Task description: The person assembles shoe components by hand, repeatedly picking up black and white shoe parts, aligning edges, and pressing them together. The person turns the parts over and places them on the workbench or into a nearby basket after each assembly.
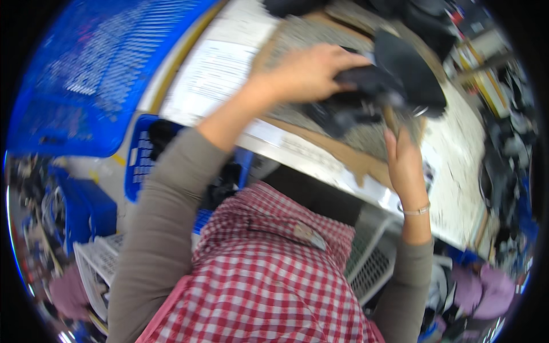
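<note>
My left hand [313,73] is closed around a dark, soft-looking black piece [366,80], held above the worktable; motion blurs its outline. In my right hand [406,153] is the wooden handle of a tool [392,119]. The tool's head is smeared against the black material, so its kind is unclear. A wide black flap [403,63] stands up beyond both hands. Under them lies a worn grey-brown board [374,150] with ragged edges.
A printed sheet [214,74] lies on the white table [457,166] at left. A big blue perforated crate [86,86] stands at the far left, and a smaller blue basket [135,163] holds black pieces. Dark material [500,166] piles up at right. White crates [374,257] sit below the table.
</note>
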Demonstrator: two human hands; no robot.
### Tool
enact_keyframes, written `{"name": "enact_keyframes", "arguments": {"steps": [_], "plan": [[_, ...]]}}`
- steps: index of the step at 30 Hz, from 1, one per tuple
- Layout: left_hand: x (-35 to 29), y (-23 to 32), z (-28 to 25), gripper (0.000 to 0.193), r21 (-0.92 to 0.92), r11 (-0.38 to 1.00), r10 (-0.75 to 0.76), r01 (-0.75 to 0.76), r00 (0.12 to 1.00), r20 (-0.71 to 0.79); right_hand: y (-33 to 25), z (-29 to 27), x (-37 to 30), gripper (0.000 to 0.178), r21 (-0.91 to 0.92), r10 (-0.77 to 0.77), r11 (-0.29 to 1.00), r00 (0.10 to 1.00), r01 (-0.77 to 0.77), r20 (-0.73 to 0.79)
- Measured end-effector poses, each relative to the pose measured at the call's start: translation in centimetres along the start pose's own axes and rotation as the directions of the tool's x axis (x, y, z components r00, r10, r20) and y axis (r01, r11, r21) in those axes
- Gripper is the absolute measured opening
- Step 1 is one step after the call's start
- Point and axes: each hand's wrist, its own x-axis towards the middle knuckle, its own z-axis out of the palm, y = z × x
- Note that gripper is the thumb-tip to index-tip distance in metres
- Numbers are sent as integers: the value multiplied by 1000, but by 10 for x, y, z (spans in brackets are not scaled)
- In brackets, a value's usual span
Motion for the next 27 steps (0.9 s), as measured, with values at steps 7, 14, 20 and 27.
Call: {"name": "enact_keyframes", "arguments": {"steps": [7, 14, 20, 27], "plan": [[-63, 59, 48, 58, -374, 707, -689, 600, 704, -172, 7, 36, -18, 40, -63, 178, 982, 984, -177, 10], [44, 69, -109, 14, 459, 832, 53, 312, 778, -626, -49, -60, -75, 42, 254, 125, 955, 983, -156, 134], [101, 122, -72, 17, 768, 579, 455, -274, 890, -25, -60, -73, -69, 28, 206, 35, 978, 991, -7, -133], [67, 51, -24, 89, -132, 944, 321, -301, 931, 172, -6, -17, -55, 43, 103, 198, 976, 979, -191, -53]]}}
